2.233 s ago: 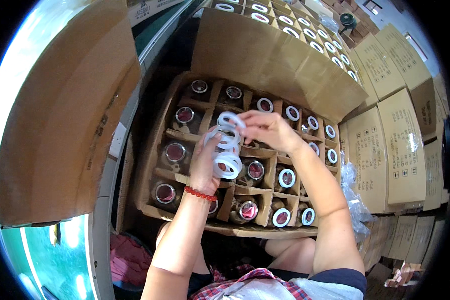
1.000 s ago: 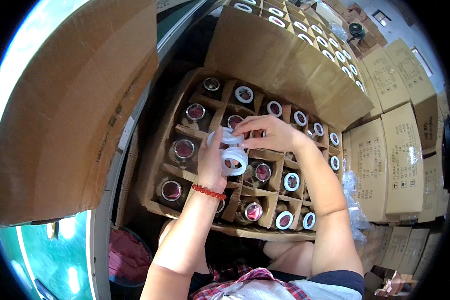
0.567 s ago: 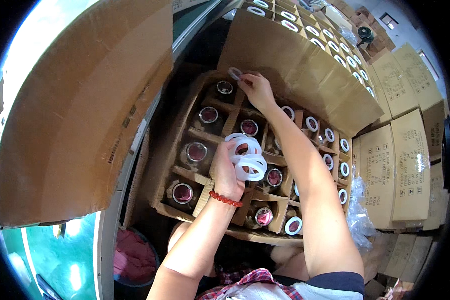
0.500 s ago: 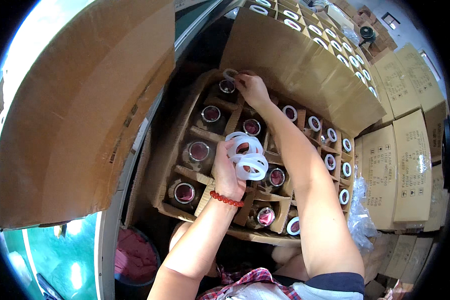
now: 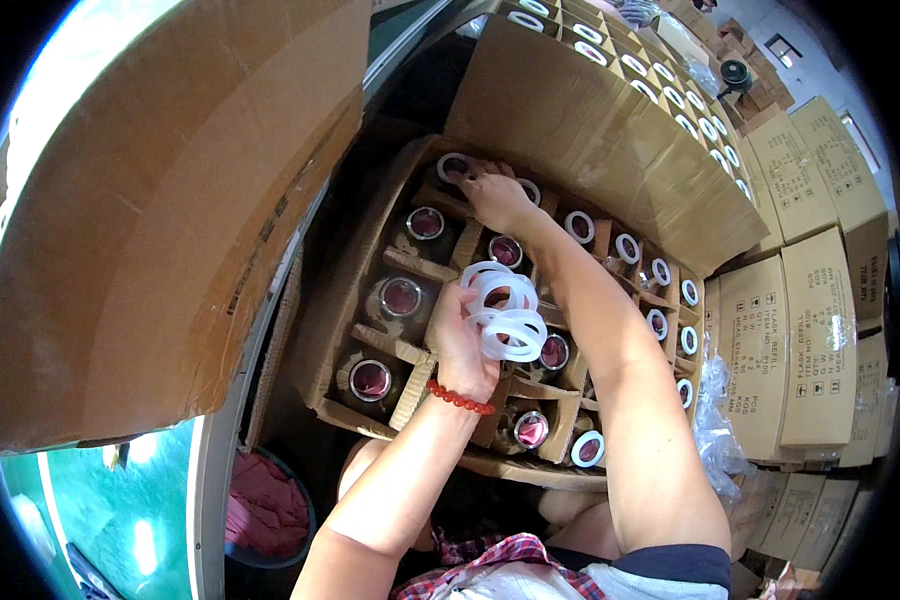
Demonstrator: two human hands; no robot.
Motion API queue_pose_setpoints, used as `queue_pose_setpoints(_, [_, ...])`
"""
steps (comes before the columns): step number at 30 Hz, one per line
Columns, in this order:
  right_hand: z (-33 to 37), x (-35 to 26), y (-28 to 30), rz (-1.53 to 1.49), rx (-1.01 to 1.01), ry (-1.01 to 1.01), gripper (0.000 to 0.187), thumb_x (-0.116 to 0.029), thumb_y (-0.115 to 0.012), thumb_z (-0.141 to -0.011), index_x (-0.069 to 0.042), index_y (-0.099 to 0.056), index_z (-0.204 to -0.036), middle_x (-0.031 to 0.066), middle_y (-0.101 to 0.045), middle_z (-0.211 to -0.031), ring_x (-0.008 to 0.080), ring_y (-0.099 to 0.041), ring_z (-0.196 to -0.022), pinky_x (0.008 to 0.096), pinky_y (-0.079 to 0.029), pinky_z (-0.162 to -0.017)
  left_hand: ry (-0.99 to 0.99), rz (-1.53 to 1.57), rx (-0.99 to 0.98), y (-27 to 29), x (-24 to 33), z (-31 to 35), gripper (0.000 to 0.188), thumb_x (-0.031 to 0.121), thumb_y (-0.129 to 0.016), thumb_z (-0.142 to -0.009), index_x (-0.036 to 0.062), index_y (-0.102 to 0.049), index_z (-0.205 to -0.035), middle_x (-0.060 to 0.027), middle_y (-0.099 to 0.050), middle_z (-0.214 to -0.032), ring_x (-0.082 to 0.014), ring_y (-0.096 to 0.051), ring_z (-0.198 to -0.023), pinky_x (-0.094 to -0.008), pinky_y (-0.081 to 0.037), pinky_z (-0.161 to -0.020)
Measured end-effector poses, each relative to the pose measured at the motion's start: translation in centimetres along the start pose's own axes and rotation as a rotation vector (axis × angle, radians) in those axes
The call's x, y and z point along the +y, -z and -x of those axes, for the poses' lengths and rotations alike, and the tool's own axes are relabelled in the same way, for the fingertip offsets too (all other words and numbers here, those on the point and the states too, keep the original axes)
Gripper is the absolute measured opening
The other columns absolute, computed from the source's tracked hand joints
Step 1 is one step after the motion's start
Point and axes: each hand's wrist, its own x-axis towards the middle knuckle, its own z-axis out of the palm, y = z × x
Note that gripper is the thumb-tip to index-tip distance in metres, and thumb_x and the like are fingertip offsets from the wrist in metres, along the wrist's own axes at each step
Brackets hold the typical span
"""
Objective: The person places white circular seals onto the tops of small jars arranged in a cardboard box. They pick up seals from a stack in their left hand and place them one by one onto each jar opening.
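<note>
Divided cardboard carton (image 5: 348, 310), flasks (image 5: 401, 297) in compartments

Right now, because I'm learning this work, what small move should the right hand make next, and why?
Probably a light press on the white ring with the right hand before moving away. The ring lies over the top of the far-left corner bottle, the hand is at its right edge, and I cannot tell whether it is fully seated.

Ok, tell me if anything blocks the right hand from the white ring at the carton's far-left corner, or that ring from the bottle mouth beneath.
Nothing visible does: the right hand is at the right side of the white ring, which lies over the bottle mouth. Whether it is fully seated, I cannot tell.
</note>
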Motion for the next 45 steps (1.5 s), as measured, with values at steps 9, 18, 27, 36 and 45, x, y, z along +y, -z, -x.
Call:
queue_pose_setpoints(9, [2.7, 1.5, 3.7, -0.29, 0.066, -0.391, 0.043, -0.007, -0.052, -0.077, -0.007, -0.058, -0.12, 0.0148, -0.059, -0.119, 0.0336, -0.052, -0.114, 0.0421, -0.042, -0.097, 0.004, -0.125, 0.041, 1.1, -0.3, -1.0, 0.019, 0.013, -0.051, -0.089, 0.0061, -0.048, -0.106, -0.0091, -0.058, -0.095, -0.0268, -0.066, -0.083, -0.0364, -0.058, -0.068])
queue_pose_setpoints(18, [7.5, 4.9, 1.6, -0.164, -0.071, -0.273, 0.036, -0.001, -0.055, -0.074, -0.007, -0.066, -0.107, 0.0118, -0.049, -0.135, 0.0312, -0.056, -0.112, 0.0394, -0.045, -0.095, -0.036, -0.196, 0.017, 0.7, -0.7, -0.9, 0.019, 0.017, -0.056, -0.092, 0.0075, -0.049, -0.107, -0.0066, -0.058, -0.09, -0.0236, -0.066, -0.082, -0.033, -0.057, -0.066])
queue_pose_setpoints(27, [10.2, 5.4, 1.4, 0.136, -0.074, -0.188, 0.062, -0.009, -0.065, -0.07, -0.013, -0.05, -0.131, 0.0063, -0.04, -0.144, 0.0295, -0.047, -0.124, 0.0447, -0.037, -0.101, -0.019, -0.198, -0.023, 0.8, -0.8, -1.0, 0.018, 0.016, -0.056, -0.091, 0.0054, -0.05, -0.105, -0.0073, -0.058, -0.088, -0.0242, -0.066, -0.08, -0.0338, -0.057, -0.068])
queue_pose_setpoints(36, [9.2, 3.9, 1.9, 0.259, -0.117, -0.117, 0.063, -0.009, -0.056, -0.079, -0.015, -0.039, -0.14, 0.0149, -0.043, -0.14, 0.0308, -0.044, -0.126, 0.0478, -0.033, -0.103, -0.01, -0.166, -0.032, 0.5, -0.9, -0.7, 0.019, 0.015, -0.056, -0.091, 0.004, -0.049, -0.106, -0.0071, -0.057, -0.088, -0.0245, -0.065, -0.081, -0.0344, -0.057, -0.071])
queue_pose_setpoints(45, [3.1, 0.3, 2.8, -0.004, 0.133, -0.095, 0.047, -0.014, -0.052, -0.082, -0.01, -0.05, -0.129, 0.0096, -0.053, -0.13, 0.0297, -0.047, -0.122, 0.0482, -0.037, -0.098, 0.025, -0.162, 0.033, 0.2, -0.3, -0.4, 0.02, 0.018, -0.055, -0.091, 0.0042, -0.051, -0.105, -0.0085, -0.058, -0.09, -0.0257, -0.066, -0.082, -0.0359, -0.057, -0.07])
